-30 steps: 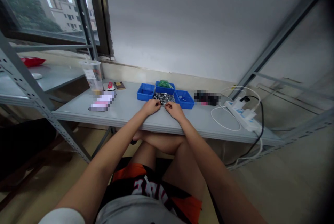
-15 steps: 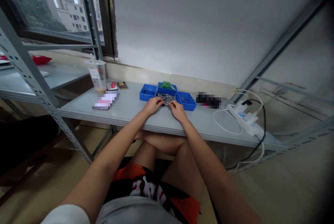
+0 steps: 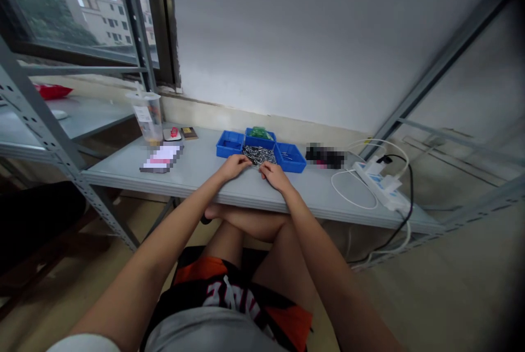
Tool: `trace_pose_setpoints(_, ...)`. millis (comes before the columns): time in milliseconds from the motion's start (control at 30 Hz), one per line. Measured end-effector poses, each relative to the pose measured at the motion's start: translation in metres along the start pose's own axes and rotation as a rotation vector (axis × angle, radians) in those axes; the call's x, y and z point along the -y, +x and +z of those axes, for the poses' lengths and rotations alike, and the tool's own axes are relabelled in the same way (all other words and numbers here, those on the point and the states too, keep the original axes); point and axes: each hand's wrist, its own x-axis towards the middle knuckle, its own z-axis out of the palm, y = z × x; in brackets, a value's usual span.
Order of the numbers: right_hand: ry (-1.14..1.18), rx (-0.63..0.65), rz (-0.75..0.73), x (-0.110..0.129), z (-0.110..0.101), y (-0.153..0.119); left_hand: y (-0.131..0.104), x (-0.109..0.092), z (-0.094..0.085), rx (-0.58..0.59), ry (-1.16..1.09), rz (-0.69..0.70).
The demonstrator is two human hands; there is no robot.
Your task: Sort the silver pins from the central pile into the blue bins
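Your left hand [image 3: 234,167] and right hand [image 3: 275,175] curl beside small metal pieces [image 3: 259,154], seemingly calling for light fingertips; whether either grips 1, I can't tell.

Legible text: none that can be read with certainty.
Shorts [image 3: 287,316]: large white characters with a pinkish edge across the dark front, folded and partly covered, too unclear to spell out.
Cup [image 3: 151,129]: a white label with tiny dark print, too small to read.
Small brown item [image 3: 189,133]: yellowish markings on a dark face, unreadable.
Phone [image 3: 162,157]: screen pixelated, any text hidden.
Power strip [image 3: 381,187]: blue markings, no words distinguishable.
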Motion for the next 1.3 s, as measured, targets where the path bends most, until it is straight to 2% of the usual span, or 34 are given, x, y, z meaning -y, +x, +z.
trace_pose_setpoints(100,-0.12,0.027,-0.046,0.002,0.002,-0.001,-0.001,-0.002,0.0,-0.033,0.012,-0.021)
trace_pose_setpoints(200,-0.2,0.052,-0.123,0.006,0.004,-0.002,-0.002,-0.006,-0.001,-0.038,-0.029,0.047)
trace_pose_setpoints(333,-0.188,0.055,-0.184,0.009,0.004,-0.004,-0.003,-0.007,-0.002,-0.027,-0.126,0.115)
trace_pose_setpoints(500,-0.114,0.028,-0.218,0.005,0.004,-0.002,-0.002,-0.003,0.0,0.054,-0.158,0.159)
trace_pose_setpoints(600,-0.087,0.043,-0.203,0.002,0.005,-0.001,-0.002,-0.001,0.002,0.036,-0.146,0.181)
trace_pose_setpoints(700,-0.053,-0.006,-0.162,0.002,0.005,-0.001,-0.002,0.0,0.004,0.021,-0.116,0.174)
trace_pose_setpoints(800,-0.014,-0.065,-0.13,0.003,0.003,-0.002,-0.003,-0.001,0.004,0.098,0.008,0.194)
trace_pose_setpoints(867,-0.004,-0.049,-0.126,0.004,0.002,-0.002,-0.003,-0.002,0.004,0.119,0.093,0.209)
trace_pose_setpoints(1100,-0.077,-0.014,-0.126,-0.002,0.006,0.001,-0.003,-0.003,0.002,0.044,0.201,0.196)
trace_pose_setpoints(1300,-0.05,-0.069,-0.06,-0.008,0.007,0.004,-0.003,-0.004,0.003,0.0,0.244,0.143)
